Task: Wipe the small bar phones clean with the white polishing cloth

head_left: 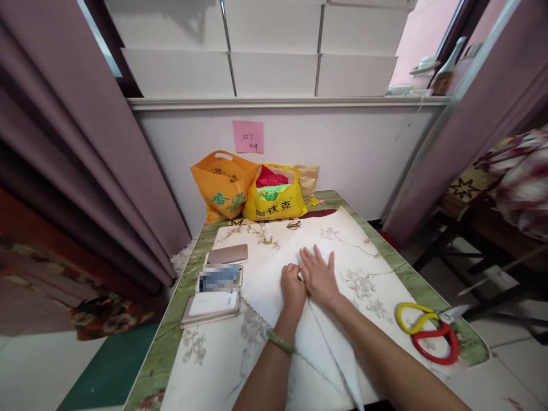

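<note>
A white sheet (314, 348) with a wavy edge lies folded over on the flower-patterned tabletop cover. Whether it is paper or cloth I cannot tell. My left hand (293, 286) is closed in a fist on the sheet, a green bangle on its wrist. A small dark spot shows beside its curled fingers; what they grip, if anything, is hidden. My right hand (320, 276) presses flat on the sheet with fingers spread, right beside the left. Scissors (442, 321) with one yellow and one red handle rest on the right side of the table, blades parted.
At the left lie a rose-coloured phone (228, 254), a blurred-out phone (220, 278) and a white phone-like device (214, 303) on a pale flat case. Behind stand an orange bag (225, 180), a filled yellow bag (274, 208) and a brown paper bag (309, 180). A tiny bottle (268, 235) is nearer.
</note>
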